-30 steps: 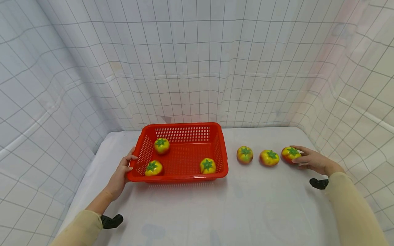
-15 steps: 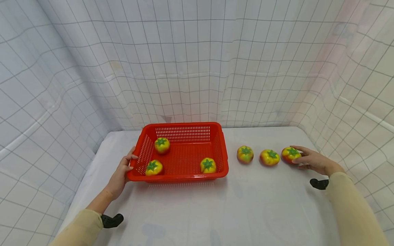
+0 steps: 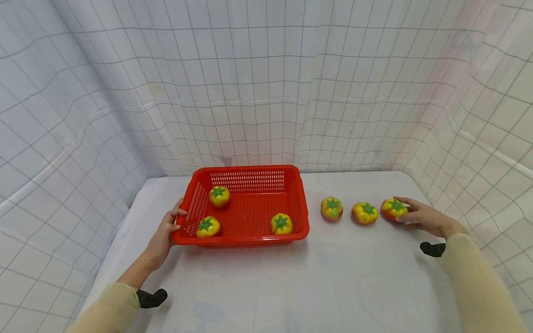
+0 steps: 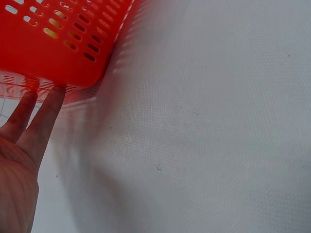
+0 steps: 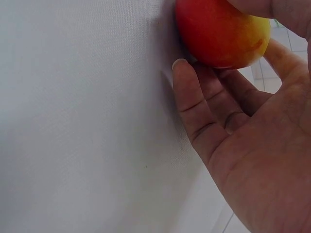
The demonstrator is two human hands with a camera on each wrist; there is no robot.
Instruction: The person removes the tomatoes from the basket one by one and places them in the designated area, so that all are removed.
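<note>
My left hand (image 3: 162, 235) holds the left rim of a red plastic basket (image 3: 241, 240). In the left wrist view, two fingers (image 4: 46, 114) of it lie against the basket's perforated outer wall. Three red-yellow toy tomatoes with green star-shaped tops sit inside: one at back left (image 3: 219, 197), one at front left (image 3: 208, 226), one at front right (image 3: 281, 224). My right hand (image 3: 426, 218) grips the rightmost toy tomato (image 3: 393, 210) of a row on the table, thumb on the near side and fingers around the far side. The right wrist view shows this tomato's red underside (image 5: 214, 34).
Two more toy tomatoes, a middle one (image 3: 364, 213) and a left one (image 3: 331, 209), lie between the basket and my right hand. A white cloth covers the table (image 3: 266, 286). Grid-patterned white curtains (image 3: 266, 92) stand close behind and on both sides.
</note>
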